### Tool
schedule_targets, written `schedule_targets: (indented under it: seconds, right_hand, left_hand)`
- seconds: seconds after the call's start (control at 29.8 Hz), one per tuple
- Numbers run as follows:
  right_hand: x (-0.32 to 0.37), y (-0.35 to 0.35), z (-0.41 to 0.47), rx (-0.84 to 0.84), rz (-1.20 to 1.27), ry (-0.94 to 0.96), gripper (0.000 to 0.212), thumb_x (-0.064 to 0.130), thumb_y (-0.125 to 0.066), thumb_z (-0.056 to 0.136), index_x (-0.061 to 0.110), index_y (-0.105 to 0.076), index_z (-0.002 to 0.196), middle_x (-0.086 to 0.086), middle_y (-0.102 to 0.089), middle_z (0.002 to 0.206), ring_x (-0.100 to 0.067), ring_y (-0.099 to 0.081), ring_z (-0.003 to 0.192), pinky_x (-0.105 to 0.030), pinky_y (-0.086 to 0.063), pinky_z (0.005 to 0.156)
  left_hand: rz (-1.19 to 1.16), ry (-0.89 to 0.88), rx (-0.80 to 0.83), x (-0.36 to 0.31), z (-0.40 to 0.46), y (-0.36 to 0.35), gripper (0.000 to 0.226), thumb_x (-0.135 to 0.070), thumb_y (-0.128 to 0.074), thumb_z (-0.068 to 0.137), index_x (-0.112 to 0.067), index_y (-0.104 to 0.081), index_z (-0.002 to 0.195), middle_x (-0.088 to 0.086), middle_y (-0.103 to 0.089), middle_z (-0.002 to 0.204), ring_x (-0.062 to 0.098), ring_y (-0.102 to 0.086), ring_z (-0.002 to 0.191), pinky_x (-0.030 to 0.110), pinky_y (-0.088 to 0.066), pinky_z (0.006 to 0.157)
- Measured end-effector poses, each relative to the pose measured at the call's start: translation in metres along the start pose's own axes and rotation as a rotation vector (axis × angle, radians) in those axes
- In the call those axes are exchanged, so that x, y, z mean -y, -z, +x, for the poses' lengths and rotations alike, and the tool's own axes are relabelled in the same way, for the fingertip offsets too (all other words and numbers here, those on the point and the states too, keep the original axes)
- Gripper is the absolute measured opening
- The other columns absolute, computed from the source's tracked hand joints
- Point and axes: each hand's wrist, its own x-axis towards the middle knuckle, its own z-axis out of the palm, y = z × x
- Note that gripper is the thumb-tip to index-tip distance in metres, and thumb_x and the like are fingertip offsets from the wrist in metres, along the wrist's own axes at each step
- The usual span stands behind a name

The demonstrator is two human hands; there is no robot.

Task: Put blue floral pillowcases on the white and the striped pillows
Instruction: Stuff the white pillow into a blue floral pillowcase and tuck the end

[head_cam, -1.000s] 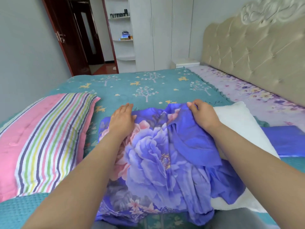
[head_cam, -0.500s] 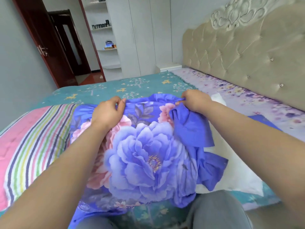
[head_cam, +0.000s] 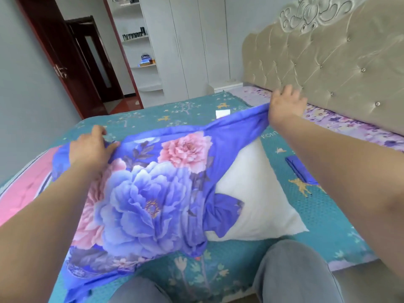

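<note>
The floral pillowcase [head_cam: 150,193] was held stretched above the bed [head_cam: 196,278], its top edge gripped at one corner by the left hand [head_cam: 91,147] and pinched at the other by the raised right hand [head_cam: 284,103]. The white pillow [head_cam: 258,200] was partly draped by it, and the striped pillow [head_cam: 24,189] was seen beside it on the left, partly hidden.

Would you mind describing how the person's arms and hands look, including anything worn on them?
Both forearms are bare up to the frame's edge, with no sleeve in view. The left hand and right hand wear no gloves; no ring, watch or bracelet is visible. Grey trousers cover the knees below.
</note>
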Motion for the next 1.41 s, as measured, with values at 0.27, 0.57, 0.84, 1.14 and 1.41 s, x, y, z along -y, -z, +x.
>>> schedule_targets:
  seconds: [0.27,0.57,0.84,1.14,1.41]
  right_hand:
    - [0.086,-0.057,-0.096,0.599,0.468,0.412,0.058,0.055,-0.029,0.097,0.008,-0.061,0.108,-0.016,-0.062,0.115,-0.031,-0.056,0.108,-0.033,-0.039,0.088]
    - [0.119,-0.069,-0.136,0.592,0.582,0.499,0.039,0.051,-0.056,0.088,0.016,-0.049,0.070,-0.002,-0.057,0.074,-0.026,-0.054,0.079,-0.030,-0.036,0.066]
    - [-0.033,-0.112,-0.139,0.141,0.884,-0.477,0.021,0.031,-0.060,0.089,0.010,-0.062,0.091,-0.017,-0.065,0.097,-0.034,-0.059,0.093,-0.037,-0.043,0.078]
    - [-0.017,-0.127,-0.129,0.426,0.948,-0.407,0.032,0.040,-0.054,0.078,0.009,-0.050,0.086,-0.009,-0.049,0.083,-0.021,-0.045,0.081,-0.032,-0.038,0.076]
    - [-0.064,-0.143,-0.135,0.309,0.992,-0.466,0.046,0.039,-0.068,0.083,0.009,-0.046,0.058,-0.007,-0.043,0.054,-0.026,-0.044,0.058,-0.033,-0.032,0.052]
  left_hand:
    - [0.089,0.020,0.555,-0.024,-0.096,-0.118,0.051,-0.043,-0.026,0.100,-0.021,-0.027,0.146,0.003,-0.024,0.155,0.025,-0.021,0.142,0.050,-0.016,0.114]
    - [-0.143,0.055,0.450,-0.035,-0.115,-0.106,0.053,-0.044,-0.026,0.100,-0.022,-0.022,0.148,-0.001,-0.021,0.157,0.018,-0.017,0.144,0.050,-0.005,0.116]
    - [-0.235,0.089,0.424,-0.026,-0.116,-0.122,0.062,-0.055,-0.029,0.096,-0.028,-0.017,0.150,-0.004,-0.018,0.157,0.017,-0.016,0.144,0.056,-0.003,0.114]
    - [-0.084,-0.121,0.330,-0.075,-0.131,-0.125,0.069,-0.058,-0.018,0.091,-0.018,-0.028,0.147,0.002,-0.021,0.156,0.017,-0.015,0.145,0.055,-0.005,0.115]
    - [0.247,-0.890,0.205,-0.109,-0.172,-0.146,0.113,-0.055,-0.073,0.053,-0.027,-0.021,0.149,0.004,-0.018,0.157,0.029,-0.021,0.143,0.067,-0.026,0.100]
